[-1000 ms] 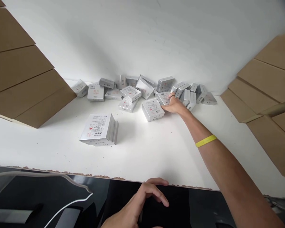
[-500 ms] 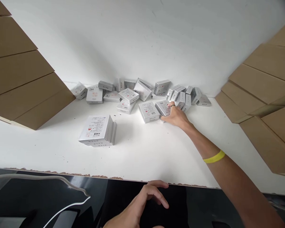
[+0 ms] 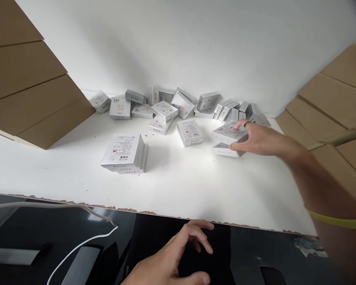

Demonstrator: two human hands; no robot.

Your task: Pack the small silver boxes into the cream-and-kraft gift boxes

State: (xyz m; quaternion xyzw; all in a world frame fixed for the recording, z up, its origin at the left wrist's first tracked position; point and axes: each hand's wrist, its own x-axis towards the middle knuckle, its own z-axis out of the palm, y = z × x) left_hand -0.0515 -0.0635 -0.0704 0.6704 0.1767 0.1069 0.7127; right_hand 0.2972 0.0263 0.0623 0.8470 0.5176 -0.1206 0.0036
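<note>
Right grip (image 3: 259, 139) holds box (image 3: 225, 131) well inside table edge (image 3: 130, 209).

Tea boxes (image 3: 190, 132) silver, paler where light hits, black characters on faces and ends, round red mark plus small reddish print on several tops. Tabletop (image 3: 178, 182) white with scattered dark specks, edge (image 3: 115, 208) rough brown; wall (image 3: 195, 47) pale grey. Cardboard (image 3: 29, 75) plain brown, wristband (image 3: 338, 220) solid yellow.
</note>
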